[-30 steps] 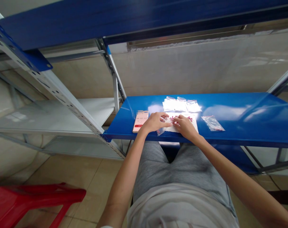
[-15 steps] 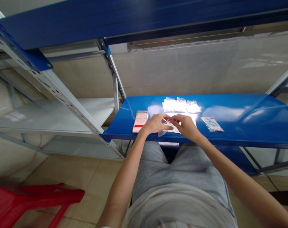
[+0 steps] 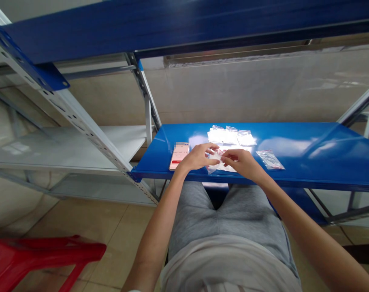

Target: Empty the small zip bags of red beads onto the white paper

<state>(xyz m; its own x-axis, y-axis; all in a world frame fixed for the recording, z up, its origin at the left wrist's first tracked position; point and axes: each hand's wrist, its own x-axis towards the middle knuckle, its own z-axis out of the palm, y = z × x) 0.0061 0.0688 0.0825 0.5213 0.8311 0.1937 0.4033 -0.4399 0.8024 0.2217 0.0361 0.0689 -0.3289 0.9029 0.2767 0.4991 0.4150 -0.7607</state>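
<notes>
Small clear zip bag (image 3: 215,161) is lying between the two hands, its thin glossy plastic catching the light, with a few pink-red beads (image 3: 221,153) showing at its upper edge. The left hand (image 3: 198,157) is curving over the bag's left side, its fingers reaching the film, and the right hand (image 3: 240,163) is coming in from the other side, with its fingertips (image 3: 225,159) at the bag's right part. The hands are close together, nearly meeting over the bag; whether the right one is pinching or only touching, I cannot tell. A white paper sheet (image 3: 228,167) is lying under the bag, mostly covered by the hands. Just left of the left hand, a smartphone (image 3: 178,156) is resting on the smooth blue steel shelf (image 3: 296,140), showing a timer-like readout, its top blurred. Beyond the fingertips, a row of white-filled plastic packets (image 3: 229,136) is glaring in the light, their outlines hard to separate. Right of the right hand, a clear bag holding reddish bits (image 3: 269,159) is lying well apart, with open blue steel beyond it. The shelf's front edge is running just below the wrists, above the person's grey shorts (image 3: 227,215).
</notes>
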